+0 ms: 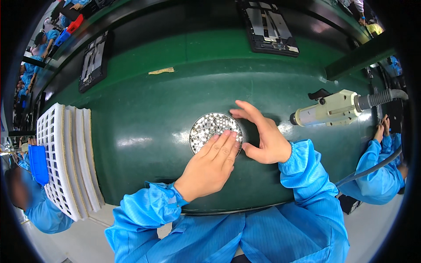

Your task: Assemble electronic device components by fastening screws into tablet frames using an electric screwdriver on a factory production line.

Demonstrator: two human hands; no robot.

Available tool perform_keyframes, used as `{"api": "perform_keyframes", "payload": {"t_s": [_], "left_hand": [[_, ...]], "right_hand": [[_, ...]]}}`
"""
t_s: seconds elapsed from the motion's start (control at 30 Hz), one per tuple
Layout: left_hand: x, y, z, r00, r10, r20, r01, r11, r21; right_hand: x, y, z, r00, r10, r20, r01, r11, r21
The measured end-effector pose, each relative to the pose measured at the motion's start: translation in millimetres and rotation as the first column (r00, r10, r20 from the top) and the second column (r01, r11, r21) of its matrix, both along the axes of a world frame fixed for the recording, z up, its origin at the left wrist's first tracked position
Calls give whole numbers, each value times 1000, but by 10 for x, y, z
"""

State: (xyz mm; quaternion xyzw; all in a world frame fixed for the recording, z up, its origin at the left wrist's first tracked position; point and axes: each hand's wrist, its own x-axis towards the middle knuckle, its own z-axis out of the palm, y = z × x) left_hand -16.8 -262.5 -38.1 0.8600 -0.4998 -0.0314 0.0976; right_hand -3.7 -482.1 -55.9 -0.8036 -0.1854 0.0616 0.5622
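A round, shallow metal dish (193,131) rests on the green bench in front of me, covered with small shiny metal pieces (213,123) that look like screws. My left hand (205,170) reaches over its near side, with the fingers stretched flat and side by side on the pieces. They hide the near part of the dish. At the right rim, my right hand (269,139) curves with thumb and fingers spread apart. Its fingertips are close to the rim; whether they touch it I cannot tell.
A pale powered hand tool (331,109) with a hose lies at right. White gridded foam trays (72,162) stand stacked at left, near a blue bin (38,164). Flat device assemblies (269,28) sit on the far dark strip. A tan scrap (161,71) lies before it. Co-workers sit either side.
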Motion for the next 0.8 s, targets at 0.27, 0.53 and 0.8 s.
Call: {"api": "perform_keyframes", "payload": {"t_s": [0.27,0.53,0.8], "left_hand": [[-31,72,33,952,293,-89,-296,955,-27],[-65,-103,-22,951,298,-80,-302,952,-49],[-78,-217,-12,956,265,-124,-281,951,-133]], "right_hand": [[26,51,-26,996,60,65,-57,997,-47],[41,-5,-41,990,81,112,-76,996,-47],[56,-41,21,989,120,89,-112,989,-92]]}}
